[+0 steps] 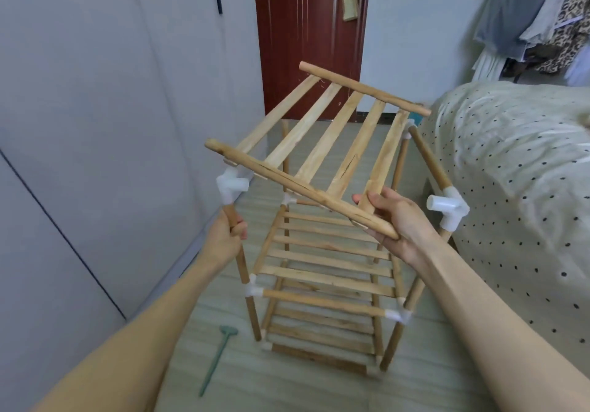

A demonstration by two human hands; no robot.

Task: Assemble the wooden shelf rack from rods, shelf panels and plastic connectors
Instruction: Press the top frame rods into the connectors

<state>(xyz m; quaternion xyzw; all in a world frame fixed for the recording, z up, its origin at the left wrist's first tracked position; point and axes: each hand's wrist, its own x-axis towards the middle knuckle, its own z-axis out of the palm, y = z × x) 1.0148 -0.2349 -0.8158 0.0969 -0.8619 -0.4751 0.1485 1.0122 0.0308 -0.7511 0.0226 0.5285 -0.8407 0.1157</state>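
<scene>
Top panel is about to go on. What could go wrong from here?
1. The shelf panel is tilted, gripped only at one end by the right hand; its front rod may miss the open white connectors.
2. The left hand steadies just one upright rod; pushing sideways could rack the frame or loosen lower joints.
3. One slat shows a crack; forcing the panel might split it further.

The right hand [399, 216] holds a slatted shelf panel [319, 143] tilted above the rack [325, 284]. The left hand [228, 236] grips the near-left rod [238, 248] just under a white connector [230, 184]. A green tool [218, 357] lies on the floor [287, 386] beside a bed [517, 168].
</scene>
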